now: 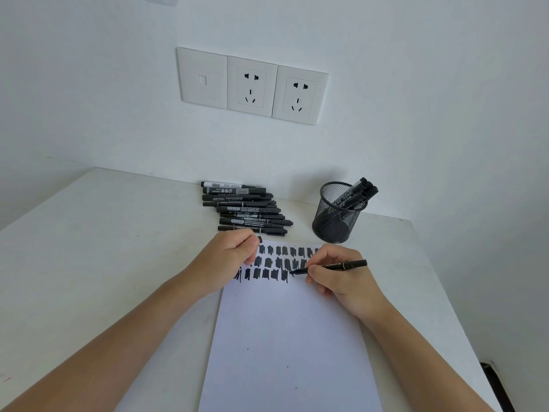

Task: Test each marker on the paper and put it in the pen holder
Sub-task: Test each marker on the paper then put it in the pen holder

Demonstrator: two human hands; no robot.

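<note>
Right hand (335,278) pinches a slim black marker (344,265), tip on smooth paper (291,337); left hand (228,254) curls round a small cap (260,239).

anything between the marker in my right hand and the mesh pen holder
Nothing visible. The black marker in the right hand lies near the black wire-mesh pen holder, only white paper and table between; markers inside lean right, leaving its mouth open.
</note>
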